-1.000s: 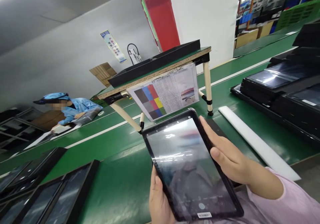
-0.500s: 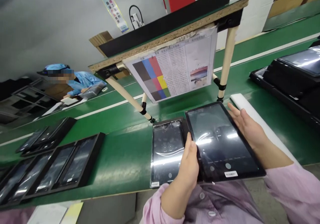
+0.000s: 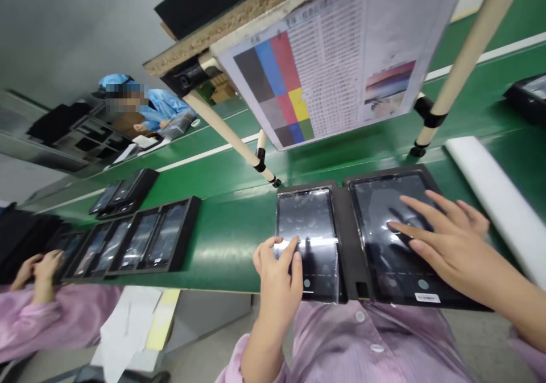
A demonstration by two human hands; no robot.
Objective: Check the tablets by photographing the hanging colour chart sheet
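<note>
Tablets (image 3: 306, 209) partly covered, left hand (image 3: 278, 275) half-curled over one, right hand (image 3: 454, 243) spread over the other, can't tell if they're touching.

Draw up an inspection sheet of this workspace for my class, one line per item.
Surface: glossy green bench.
Job's things: left black rectangular tablet and right black rectangular tablet, side by side on a dark rectangular tray.
Clutter: long white bar on the right; black compartmented tray holding more tablets on the left.
Hands: left hand at the left tablet, right hand over the right one, fingers spread; exact contact unclear.
Cables: nothing seen.
Surroundings: printed white sheet with coloured blocks hanging ahead; co-worker in blue; another person's pink-sleeved hands at far left.
</note>
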